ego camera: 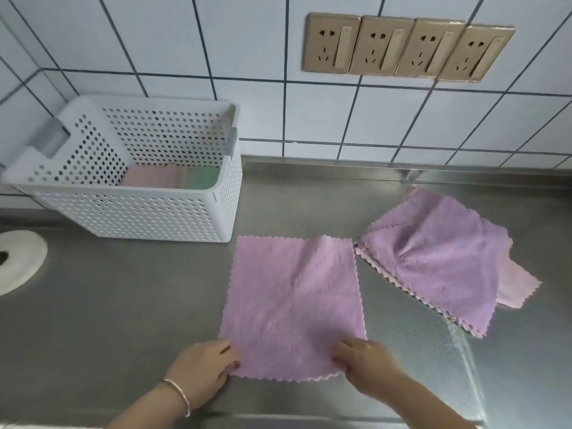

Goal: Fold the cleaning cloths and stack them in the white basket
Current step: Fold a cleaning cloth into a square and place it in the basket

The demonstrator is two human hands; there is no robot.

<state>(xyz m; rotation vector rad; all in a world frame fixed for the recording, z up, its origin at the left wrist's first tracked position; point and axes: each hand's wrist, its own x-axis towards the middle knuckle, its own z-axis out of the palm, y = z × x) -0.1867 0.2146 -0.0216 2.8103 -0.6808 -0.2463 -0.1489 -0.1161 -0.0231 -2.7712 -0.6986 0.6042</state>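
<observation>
Your left hand [202, 370] and right hand [365, 368]: fingers pinch cloth's [294, 305] near corners. Cloth flat on tabletop [108, 320], stretching away from you. Fold forward; basket [139, 209] far-left, left hand nearer.

One flat pink scalloped-edge cloth [294, 305] lay near, one rumpled heap of purple and pink cloths [439, 261] right, one white perforated plastic basket [139, 209] far left, four beige wall sockets [405, 48] beyond.
</observation>
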